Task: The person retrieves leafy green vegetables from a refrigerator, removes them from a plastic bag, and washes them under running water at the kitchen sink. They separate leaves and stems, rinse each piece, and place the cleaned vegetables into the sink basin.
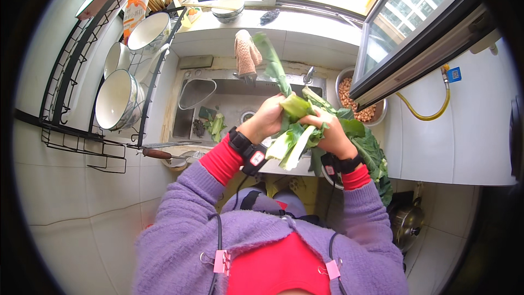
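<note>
Over the stainless steel sink (235, 106) both hands are raised, holding leafy green vegetable pieces. My left hand (268, 116) grips green leaf stalks at the middle of the picture; one long green leaf (272, 57) stands up above it, slightly blurred. With my right hand (333, 137) I clasp a bunch of leaves with pale, thick stalks (292, 147), whose ends point down toward me. The fingers partly hide where the two hands' pieces meet. Cut-off green scraps (217, 127) lie in the sink's left part, near a drain strainer (247, 116).
More large green leaves (362, 147) are heaped at the right. Behind them sits a metal bowl (385, 116) of brown nut-like pieces. An open window sash (425, 49) juts in above. At left hangs a wire rack (151, 94) with bowls; a wooden-handled tool (157, 153) sticks out below it.
</note>
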{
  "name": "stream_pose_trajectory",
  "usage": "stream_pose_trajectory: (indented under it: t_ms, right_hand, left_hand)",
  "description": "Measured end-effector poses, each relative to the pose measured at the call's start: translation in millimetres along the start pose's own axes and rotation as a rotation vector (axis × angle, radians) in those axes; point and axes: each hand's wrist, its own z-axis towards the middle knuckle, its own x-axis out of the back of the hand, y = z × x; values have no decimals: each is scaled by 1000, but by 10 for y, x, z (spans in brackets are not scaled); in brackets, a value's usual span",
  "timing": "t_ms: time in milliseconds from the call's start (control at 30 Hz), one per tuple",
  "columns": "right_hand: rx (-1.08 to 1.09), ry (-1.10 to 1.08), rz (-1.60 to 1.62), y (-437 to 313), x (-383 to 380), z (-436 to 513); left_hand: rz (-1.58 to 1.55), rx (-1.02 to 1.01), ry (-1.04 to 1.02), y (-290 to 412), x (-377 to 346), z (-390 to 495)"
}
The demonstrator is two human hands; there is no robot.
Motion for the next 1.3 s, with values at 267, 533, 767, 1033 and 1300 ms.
stream_pose_trajectory:
  t_ms: [267, 533, 767, 1033, 1300]
  right_hand:
    - [36, -268, 261, -178, -2, 41]
    - [-527, -41, 1219, 324, 251, -392]
    - [-287, 254, 1289, 909, 690, -826]
    - [-224, 331, 1530, 273, 951, -805]
    - [-497, 30, 1658, -89, 441, 70]
  left_hand:
    - [251, 367, -31, 208, 188, -257]
    - [334, 255, 224, 421, 210, -583]
    - [214, -99, 52, 590, -165, -637]
    - [641, -180, -215, 564, -516, -921]
    - [971, -141, -144, 129, -530, -632]
